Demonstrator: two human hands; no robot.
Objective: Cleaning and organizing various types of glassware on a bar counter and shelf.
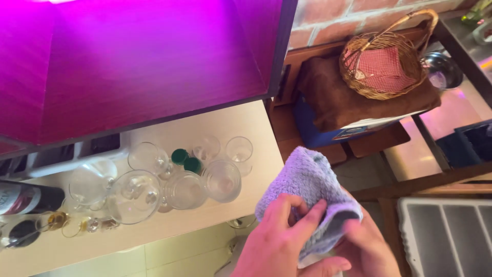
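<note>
Both hands meet at the near edge, low and right of centre, wrapped in a lilac-grey fluffy cloth [313,191]. On the left of the pair, the left hand [279,238] curls its fingers [312,218] over the cloth's near fold, clenched on the fabric. Opposite it, the right hand [366,246] lies under and behind the same cloth, mostly covered; it seems to grasp the cloth too, though its fingers are largely hidden. A pale rim peeks out just below the cloth between the hands, too hidden to identify.

Left of the hands, a cream counter [241,123] carries a cluster of clear glasses [179,179], with two dark green caps [186,160] among them and a dark bottle [28,197] lying at the far left edge. Overhead hangs a purple-lit hood [133,56].

Far right, a wicker basket [382,56] lined with red checked fabric sits on a brown towel [338,100], beside a metal bowl [442,69] and a brick wall [333,20].
</note>
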